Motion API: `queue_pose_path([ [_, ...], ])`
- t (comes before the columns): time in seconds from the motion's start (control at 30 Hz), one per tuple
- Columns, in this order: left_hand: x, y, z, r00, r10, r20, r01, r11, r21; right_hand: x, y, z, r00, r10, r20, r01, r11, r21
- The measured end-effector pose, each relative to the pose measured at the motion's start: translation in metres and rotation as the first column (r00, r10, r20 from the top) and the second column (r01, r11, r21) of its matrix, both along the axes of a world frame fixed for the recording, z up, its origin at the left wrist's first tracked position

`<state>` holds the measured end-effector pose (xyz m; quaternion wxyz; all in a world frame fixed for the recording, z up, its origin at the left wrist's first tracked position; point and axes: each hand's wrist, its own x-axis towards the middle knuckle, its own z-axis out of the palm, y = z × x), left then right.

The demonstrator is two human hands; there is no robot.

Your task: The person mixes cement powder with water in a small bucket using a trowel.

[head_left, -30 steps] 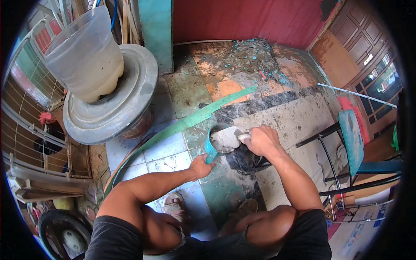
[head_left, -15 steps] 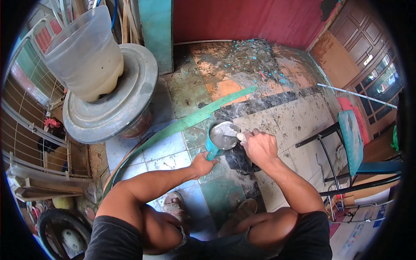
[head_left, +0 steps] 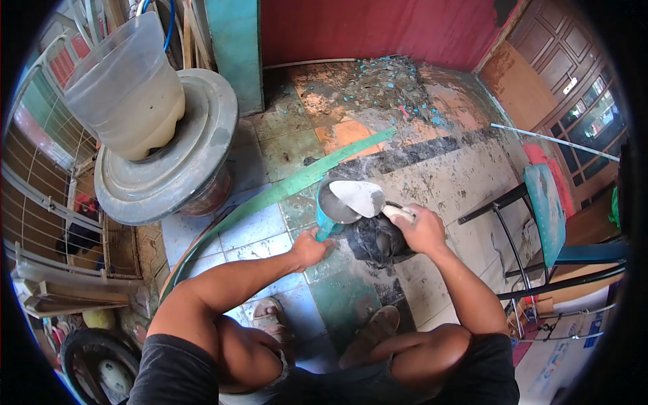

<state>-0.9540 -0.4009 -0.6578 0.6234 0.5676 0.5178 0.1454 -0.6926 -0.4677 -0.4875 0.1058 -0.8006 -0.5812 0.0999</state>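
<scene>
My left hand (head_left: 312, 249) is closed around the handle of a teal dipper (head_left: 325, 228), which holds grey material. My right hand (head_left: 424, 231) grips the pale handle of a trowel (head_left: 356, 197). Its broad, light grey blade lies over the dipper's mouth, partly covering what is inside. Just below, between dipper and right hand, a crumpled black plastic bag (head_left: 374, 241) dusted with grey powder rests on the tiles. Whether the blade carries any powder is hard to tell.
A long green strip (head_left: 290, 185) crosses the tiled floor. On the left, a cut clear plastic container (head_left: 128, 88) stands on a round grey lid (head_left: 216, 121). Rubble (head_left: 398, 84) lies by the red wall. A chair (head_left: 547, 216) stands at the right.
The trowel has come up out of the dipper, its blade turned flatter and now more visible. My right hand has shifted slightly right, uncovering more of the black bag.
</scene>
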Motion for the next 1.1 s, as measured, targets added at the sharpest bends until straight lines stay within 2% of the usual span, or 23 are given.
queue_pose_path([
  [0.03, -0.001, 0.002, -0.006, 1.0, 0.006, 0.015, -0.006, 1.0, 0.005, 0.007, -0.001, 0.0, 0.981, -0.081, -0.174, 0.076, 0.996, -0.035],
  [0.1, -0.005, 0.003, -0.008, 0.999, 0.021, 0.03, -0.021, 1.0, 0.009, 0.02, -0.004, 0.0, 0.837, -0.246, -0.489, 0.201, 0.969, -0.143],
  [0.23, -0.024, 0.013, 0.015, 1.0, 0.018, -0.013, -0.018, 1.0, 0.009, 0.052, -0.014, 0.01, 0.6, -0.352, -0.718, 0.268, 0.934, -0.235],
  [0.27, -0.033, 0.014, 0.015, 1.0, 0.011, -0.015, -0.011, 1.0, 0.004, 0.06, -0.017, 0.016, 0.579, -0.33, -0.745, 0.218, 0.944, -0.249],
  [0.33, -0.053, 0.015, 0.013, 1.0, 0.012, 0.026, -0.012, 1.0, 0.002, 0.061, -0.027, 0.032, 0.473, -0.341, -0.812, 0.246, 0.936, -0.25],
  [0.4, -0.078, 0.01, 0.026, 1.0, 0.012, -0.029, -0.012, 1.0, -0.017, 0.071, -0.038, 0.035, 0.387, -0.311, -0.868, 0.238, 0.943, -0.232],
  [0.47, -0.102, 0.005, 0.027, 1.0, 0.021, -0.022, -0.023, 0.997, -0.071, 0.079, -0.053, 0.036, 0.414, -0.321, -0.852, 0.268, 0.937, -0.223],
  [0.57, -0.127, -0.012, 0.006, 0.998, 0.041, -0.047, -0.043, 0.999, -0.032, 0.091, -0.075, 0.043, 0.44, -0.349, -0.827, 0.277, 0.929, -0.245],
  [0.73, -0.136, -0.042, -0.014, 0.985, 0.149, -0.089, -0.158, 0.981, -0.111, 0.122, -0.122, 0.044, 0.508, -0.387, -0.769, 0.275, 0.92, -0.28],
  [0.83, -0.136, -0.057, -0.033, 0.984, 0.166, -0.063, -0.172, 0.981, -0.094, 0.121, -0.139, 0.061, 0.552, -0.477, -0.684, 0.293, 0.879, -0.376],
  [0.93, -0.133, -0.067, -0.036, 0.977, 0.184, -0.107, -0.195, 0.975, -0.106, 0.123, -0.147, 0.063, 0.676, -0.516, -0.525, 0.286, 0.841, -0.459],
  [1.03, -0.133, -0.071, -0.039, 0.981, 0.173, -0.091, -0.185, 0.972, -0.142, 0.112, -0.139, 0.046, 0.843, -0.35, -0.41, 0.19, 0.904, -0.382],
  [1.1, -0.133, -0.072, -0.033, 0.983, 0.18, -0.033, -0.183, 0.964, -0.192, 0.113, -0.134, 0.014, 0.936, -0.265, -0.234, 0.171, 0.919, -0.355],
])
